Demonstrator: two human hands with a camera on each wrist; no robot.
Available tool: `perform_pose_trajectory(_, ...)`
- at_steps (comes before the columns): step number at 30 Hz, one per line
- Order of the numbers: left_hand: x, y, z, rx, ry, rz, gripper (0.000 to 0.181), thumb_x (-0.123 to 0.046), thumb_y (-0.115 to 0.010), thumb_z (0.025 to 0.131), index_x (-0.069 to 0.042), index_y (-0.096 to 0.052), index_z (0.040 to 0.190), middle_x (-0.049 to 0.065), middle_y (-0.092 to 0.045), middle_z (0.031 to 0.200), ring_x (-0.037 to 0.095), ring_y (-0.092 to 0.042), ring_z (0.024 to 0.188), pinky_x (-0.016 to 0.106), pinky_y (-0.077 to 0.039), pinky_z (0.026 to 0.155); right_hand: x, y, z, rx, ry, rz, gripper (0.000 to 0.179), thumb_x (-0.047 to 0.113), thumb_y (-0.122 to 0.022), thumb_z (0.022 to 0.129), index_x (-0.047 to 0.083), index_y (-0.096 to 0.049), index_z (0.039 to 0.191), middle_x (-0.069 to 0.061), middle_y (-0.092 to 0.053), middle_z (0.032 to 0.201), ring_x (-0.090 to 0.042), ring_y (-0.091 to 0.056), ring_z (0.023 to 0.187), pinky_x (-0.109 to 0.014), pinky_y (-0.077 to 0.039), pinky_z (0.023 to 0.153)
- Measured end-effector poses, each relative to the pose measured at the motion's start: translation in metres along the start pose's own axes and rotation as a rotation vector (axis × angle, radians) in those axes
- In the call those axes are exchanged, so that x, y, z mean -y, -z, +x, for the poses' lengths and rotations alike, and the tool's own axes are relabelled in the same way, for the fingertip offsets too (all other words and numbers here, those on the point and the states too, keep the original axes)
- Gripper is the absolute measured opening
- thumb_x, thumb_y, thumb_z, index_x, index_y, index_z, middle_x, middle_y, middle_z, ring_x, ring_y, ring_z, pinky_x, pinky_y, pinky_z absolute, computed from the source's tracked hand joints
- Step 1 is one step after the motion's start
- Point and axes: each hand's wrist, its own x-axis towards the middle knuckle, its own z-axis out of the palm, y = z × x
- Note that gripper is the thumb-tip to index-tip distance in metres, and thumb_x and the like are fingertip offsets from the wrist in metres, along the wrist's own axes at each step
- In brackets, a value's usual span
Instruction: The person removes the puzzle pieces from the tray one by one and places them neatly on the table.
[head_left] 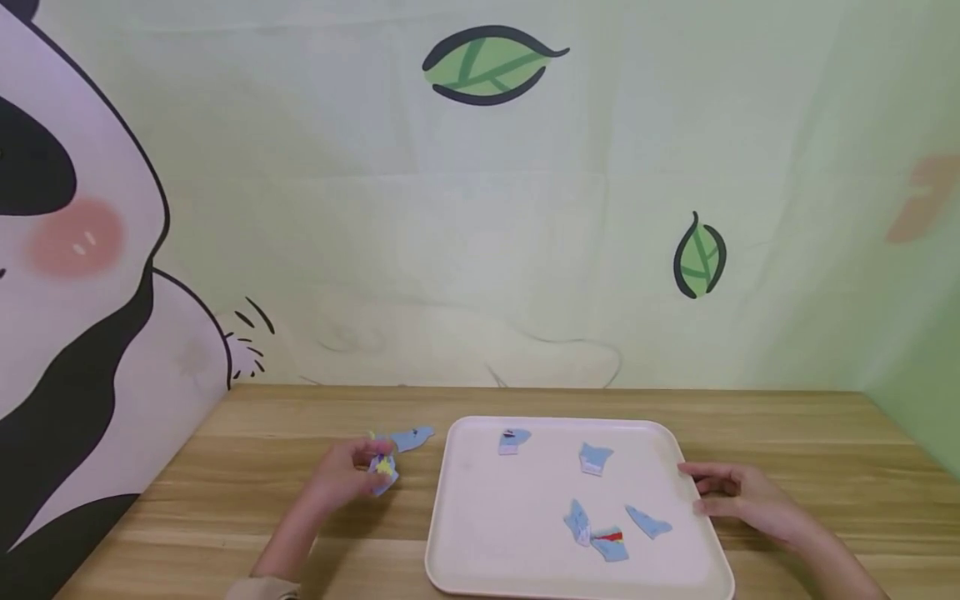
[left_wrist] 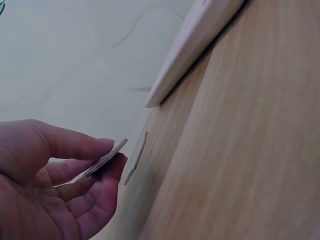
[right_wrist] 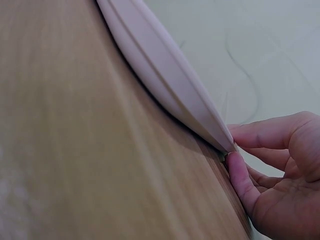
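"Blue with yellow markings: what is the left grip [head_left: 347,477] doing with that patterned piece [head_left: 385,475]?"

"Pinching it, thin and flat, above the wood-grained counter [head_left: 810,442], left of the white tray [head_left: 502,517]. One blue piece [head_left: 414,439] is lying just beyond."

"And the right grip [head_left: 738,496]?"

"It's holding the tray's smooth rim; five irregular blue pieces [head_left: 597,457] are lying inside."

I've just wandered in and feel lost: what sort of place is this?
Perhaps a children's play area or activity booth: a cartoon panda and green leaves decorate the backdrop, and a wood-grained table holds a tray of puzzle-like pieces.
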Motion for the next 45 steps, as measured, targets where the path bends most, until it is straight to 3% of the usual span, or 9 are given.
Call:
perform_pose_trajectory(6,0.0039,-0.0025,0.0010,0.014,0.051,0.036,0.038,0.009,-0.066,0.068,0.007,-0.059,0.106,0.017,-0.060,0.096,0.020,-0.055,0.074,0.029,-0.050,0.061,0.0005,0.0001,-0.0004,-0.002,0.001,0.032,0.050,0.006,-0.065,0.081,-0.018,-0.045,0.120,0.008,-0.059,0.103,0.001,-0.053,0.086,-0.018,-0.048,0.070)
perform_pose_trajectory(11,0.0049,-0.0023,-0.0003,-0.005,0.055,0.109,0.039,0.009,-0.067,0.068,0.005,-0.060,0.105,0.015,-0.061,0.094,0.019,-0.055,0.071,0.028,-0.049,0.059,0.0022,-0.0004,-0.0003,0.002,-0.010,0.031,0.051,0.007,-0.065,0.081,-0.018,-0.045,0.121,-0.004,-0.059,0.107,0.001,-0.053,0.086,-0.019,-0.048,0.071)
perform_pose_trajectory(15,0.0039,-0.0005,-0.0012,-0.018,0.005,0.208,0.039,0.007,-0.067,0.066,0.005,-0.061,0.104,0.013,-0.062,0.091,0.020,-0.054,0.074,0.028,-0.047,0.060,0.0031,-0.0005,0.0008,0.004,-0.011,0.024,0.051,0.007,-0.065,0.081,-0.017,-0.045,0.121,-0.013,-0.058,0.109,0.000,-0.053,0.086,-0.019,-0.048,0.071)
perform_pose_trajectory(20,0.0017,0.0008,-0.0022,-0.027,-0.043,0.310,0.040,0.005,-0.069,0.064,0.004,-0.062,0.103,0.011,-0.063,0.093,0.021,-0.055,0.081,0.029,-0.045,0.064,0.0028,0.0001,0.0013,0.009,0.004,0.029,0.051,0.006,-0.065,0.081,-0.018,-0.045,0.121,-0.004,-0.060,0.106,0.001,-0.053,0.085,-0.019,-0.048,0.070)
perform_pose_trajectory(25,0.0008,0.0010,-0.0036,-0.034,-0.066,0.352,0.040,0.003,-0.071,0.063,0.002,-0.063,0.102,0.011,-0.063,0.093,0.023,-0.056,0.083,0.035,-0.046,0.069,0.0019,0.0008,0.0010,0.012,0.021,0.045,0.050,0.005,-0.065,0.081,-0.019,-0.044,0.120,0.008,-0.059,0.103,0.001,-0.053,0.086,-0.018,-0.048,0.071)
perform_pose_trajectory(32,0.0030,0.0003,-0.0035,-0.045,-0.106,0.383,0.037,0.000,-0.072,0.061,0.000,-0.065,0.098,0.013,-0.065,0.094,0.028,-0.057,0.089,0.046,-0.044,0.079,0.0021,0.0006,-0.0006,0.015,0.027,0.052,0.049,0.004,-0.064,0.081,-0.019,-0.044,0.120,0.011,-0.058,0.104,0.000,-0.053,0.086,-0.019,-0.048,0.071)
perform_pose_trajectory(40,0.0035,0.0007,-0.0033,-0.063,-0.133,0.411,0.037,-0.001,-0.074,0.061,0.000,-0.067,0.097,0.016,-0.064,0.098,0.030,-0.056,0.093,0.048,-0.042,0.082,0.0020,0.0001,-0.0010,0.019,0.017,0.049,0.049,0.004,-0.064,0.082,-0.019,-0.044,0.120,0.003,-0.058,0.107,0.000,-0.053,0.087,-0.019,-0.048,0.071)
perform_pose_trajectory(45,0.0028,0.0014,-0.0044,-0.076,-0.140,0.426,0.037,-0.001,-0.075,0.060,0.001,-0.067,0.096,0.016,-0.065,0.097,0.027,-0.057,0.090,0.044,-0.044,0.079,0.0002,-0.0001,-0.0005,0.010,0.033,0.047,0.048,0.003,-0.064,0.081,-0.019,-0.045,0.119,0.013,-0.058,0.104,0.000,-0.054,0.086,-0.019,-0.048,0.071)
